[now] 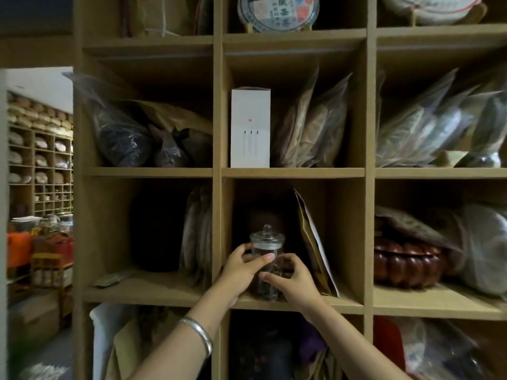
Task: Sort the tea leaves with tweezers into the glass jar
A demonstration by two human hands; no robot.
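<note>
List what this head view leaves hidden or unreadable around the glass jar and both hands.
- Glass jar, head view: its lower body and contents are covered by the left hand and right hand; how full it is stays unclear.
- Tweezers: none in view.
- The dark cubby behind the jar: too dim to identify anything.
- White box: print too small to read.

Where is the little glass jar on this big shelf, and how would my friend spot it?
Find the wooden shelf unit and the white box in its middle column. The cubby right below holds the glass jar, gripped by the left hand and right hand. It's the only clear thing there, with a knobbed lid and dark leaves inside.
</note>
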